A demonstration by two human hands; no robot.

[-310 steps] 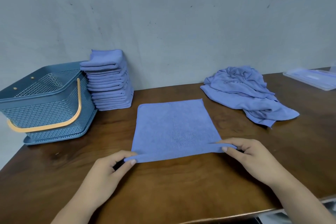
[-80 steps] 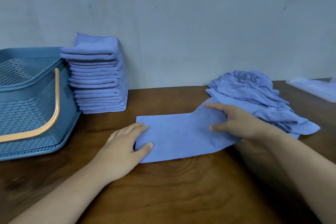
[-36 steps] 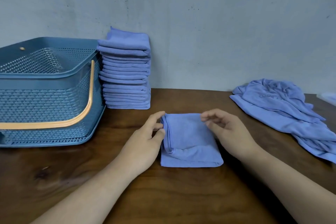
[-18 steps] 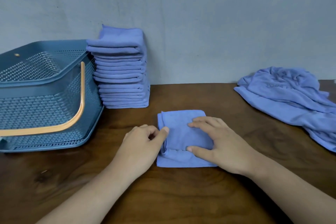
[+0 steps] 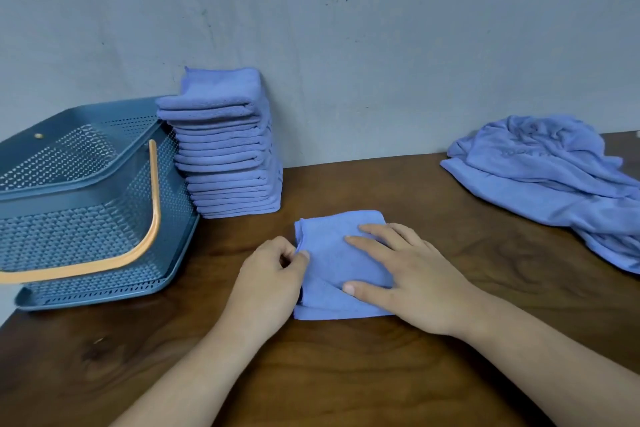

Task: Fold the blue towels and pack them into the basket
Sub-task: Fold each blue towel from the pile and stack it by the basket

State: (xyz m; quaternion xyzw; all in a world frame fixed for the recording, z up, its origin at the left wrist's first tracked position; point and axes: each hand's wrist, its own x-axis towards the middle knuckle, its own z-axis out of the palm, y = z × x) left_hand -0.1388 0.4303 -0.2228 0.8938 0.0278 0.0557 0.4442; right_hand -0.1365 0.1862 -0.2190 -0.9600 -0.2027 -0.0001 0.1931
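Right hand [image 5: 410,279] presses flat on the folded towel [image 5: 323,269], likely setting creases; left hand [image 5: 272,276] pinches its 9 o'clock edge, aligning layers.

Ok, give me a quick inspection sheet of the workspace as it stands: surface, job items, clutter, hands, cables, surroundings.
Surface: dark brown wooden table, grain visible, no spills seen.
Job's things: small folded blue towel flat at the centre; tall stack of folded blue towels against the wall, beside the blue perforated plastic basket; its orange handle lies down over the near side; no towel seen inside it; heap of unfolded blue towels at far right.
Clutter: nothing seen.
Hands: left hand pinches the folded towel's left edge; right hand presses flat on top of it.
Cables: nothing seen.
Surroundings: plain grey wall with small marks, behind the table.
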